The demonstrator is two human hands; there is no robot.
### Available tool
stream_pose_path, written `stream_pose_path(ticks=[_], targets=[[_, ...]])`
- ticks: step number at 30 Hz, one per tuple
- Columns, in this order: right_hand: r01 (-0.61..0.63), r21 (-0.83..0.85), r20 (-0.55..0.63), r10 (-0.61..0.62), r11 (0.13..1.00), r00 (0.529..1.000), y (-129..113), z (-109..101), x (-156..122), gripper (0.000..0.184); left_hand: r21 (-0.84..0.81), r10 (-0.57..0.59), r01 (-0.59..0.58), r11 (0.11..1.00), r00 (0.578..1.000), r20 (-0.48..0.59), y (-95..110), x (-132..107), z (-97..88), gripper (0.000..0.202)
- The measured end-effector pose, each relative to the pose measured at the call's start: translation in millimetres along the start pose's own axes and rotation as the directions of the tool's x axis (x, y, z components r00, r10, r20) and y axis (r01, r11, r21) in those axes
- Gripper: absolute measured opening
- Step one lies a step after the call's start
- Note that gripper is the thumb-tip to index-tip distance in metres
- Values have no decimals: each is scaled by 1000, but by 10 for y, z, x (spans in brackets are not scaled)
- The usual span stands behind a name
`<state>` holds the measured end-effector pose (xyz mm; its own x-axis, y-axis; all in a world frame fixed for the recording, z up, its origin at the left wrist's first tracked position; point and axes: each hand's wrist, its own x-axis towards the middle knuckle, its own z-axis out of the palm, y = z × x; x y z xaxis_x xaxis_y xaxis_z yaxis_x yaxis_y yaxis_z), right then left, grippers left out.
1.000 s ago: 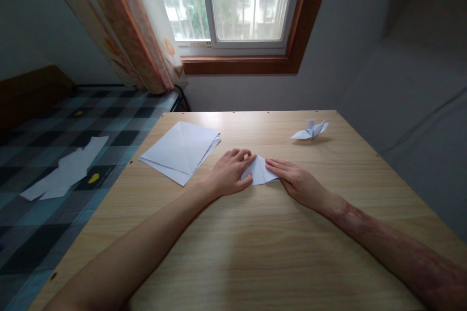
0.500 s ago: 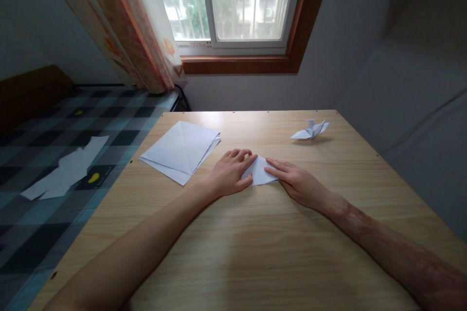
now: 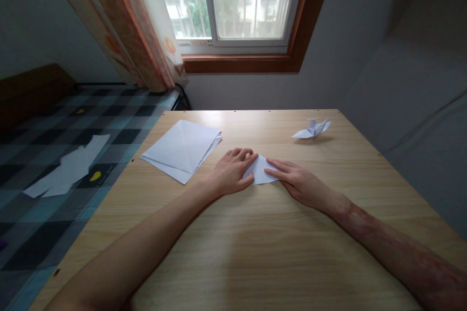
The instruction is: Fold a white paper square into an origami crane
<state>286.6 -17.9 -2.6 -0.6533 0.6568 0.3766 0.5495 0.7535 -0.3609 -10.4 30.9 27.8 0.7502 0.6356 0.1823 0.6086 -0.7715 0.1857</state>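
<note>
A small folded white paper (image 3: pixel 260 171) lies flat on the wooden table (image 3: pixel 255 243) near its middle. My left hand (image 3: pixel 231 172) rests on the paper's left part, fingers curled over its edge and thumb under its lower side. My right hand (image 3: pixel 297 181) lies flat on the paper's right part, fingers stretched out and pressing it down.
A stack of larger creased white sheets (image 3: pixel 182 149) lies at the table's left rear. A finished folded paper figure (image 3: pixel 312 129) sits at the right rear. Left of the table is a bed with a checked cover (image 3: pixel 54 131) and paper scraps (image 3: pixel 65 167). A window and curtain are behind.
The raised flap of the small paper has been pressed flat under my right fingers. Both hands stay almost where they were.
</note>
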Motion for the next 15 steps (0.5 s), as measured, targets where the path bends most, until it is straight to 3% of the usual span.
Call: stream_pose_path(ticks=[15], targets=[[-9, -57, 6, 10, 998, 1000, -41, -20, 17, 60, 3, 8, -8, 1000, 1000, -9, -42, -9, 42, 59]])
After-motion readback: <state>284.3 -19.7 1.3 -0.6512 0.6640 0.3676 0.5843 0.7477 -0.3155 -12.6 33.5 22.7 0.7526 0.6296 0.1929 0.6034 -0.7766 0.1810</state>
